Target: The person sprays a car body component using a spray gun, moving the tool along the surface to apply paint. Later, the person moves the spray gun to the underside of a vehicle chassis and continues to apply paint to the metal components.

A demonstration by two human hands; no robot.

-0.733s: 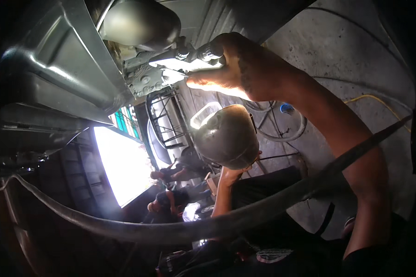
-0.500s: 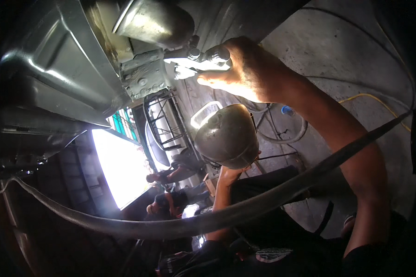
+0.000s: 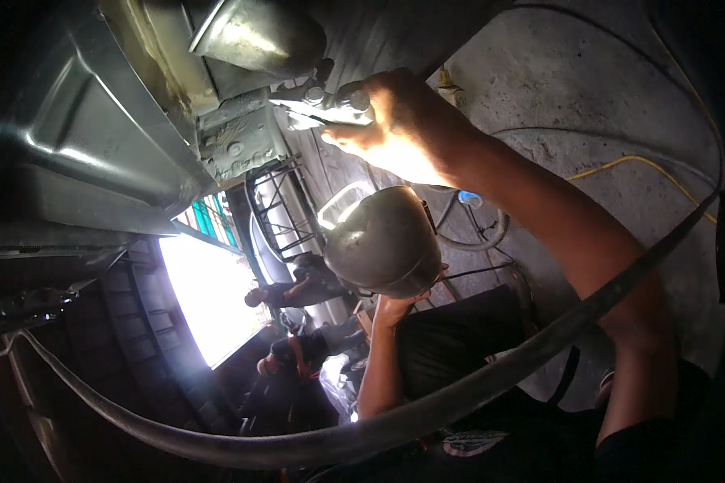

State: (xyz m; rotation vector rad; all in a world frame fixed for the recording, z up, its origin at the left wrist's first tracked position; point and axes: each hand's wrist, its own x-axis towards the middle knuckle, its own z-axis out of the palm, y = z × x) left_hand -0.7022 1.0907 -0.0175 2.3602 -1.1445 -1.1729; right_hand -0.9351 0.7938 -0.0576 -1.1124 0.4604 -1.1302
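My right hand [image 3: 391, 125] is raised at the upper middle, its thumb and fingers closed round a shiny metal fitting [image 3: 354, 103] with round, bolt-like ends. That fitting meets or nearly meets a grey metal bracket [image 3: 238, 137]; I cannot tell whether it is fastened. Strong light falls on the hand and the fitting. Lower down, my left hand [image 3: 403, 306] grips a rounded grey metal shell [image 3: 383, 241] from beneath, its fingers partly hidden behind it. A glowing white loop [image 3: 342, 205] shows at the shell's upper left edge.
Pressed sheet metal [image 3: 97, 121] fills the upper left, next to a metal cup-shaped part [image 3: 262, 40]. A dark hose [image 3: 298, 447] sags across the front. A yellow hose [image 3: 628, 158] and coiled hose [image 3: 483, 241] lie on the concrete floor. Two people [image 3: 294, 290] are beyond, near a bright opening.
My right hand and the fitting have shifted slightly left, toward the bracket. The dark hose hangs lower across the front. The view has shifted a little; both hands keep their grips.
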